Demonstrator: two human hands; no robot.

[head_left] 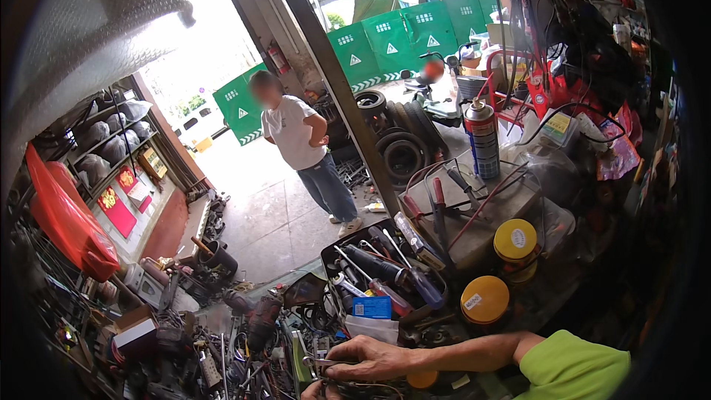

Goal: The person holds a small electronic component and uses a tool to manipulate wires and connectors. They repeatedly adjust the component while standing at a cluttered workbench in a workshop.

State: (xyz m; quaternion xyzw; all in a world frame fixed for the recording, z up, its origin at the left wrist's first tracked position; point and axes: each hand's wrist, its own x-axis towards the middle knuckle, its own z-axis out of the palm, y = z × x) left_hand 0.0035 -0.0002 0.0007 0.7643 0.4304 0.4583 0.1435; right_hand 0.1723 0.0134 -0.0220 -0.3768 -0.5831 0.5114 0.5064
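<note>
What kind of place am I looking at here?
Most likely a small repair workshop, perhaps for motorbikes, open to the outside. The signs are the piled black tyres near the entrance, the screwdrivers crowded into a box, and what looks like a power drill among the clutter.

Outdoor glare; edges dark, warped, seemingly soft.
</note>
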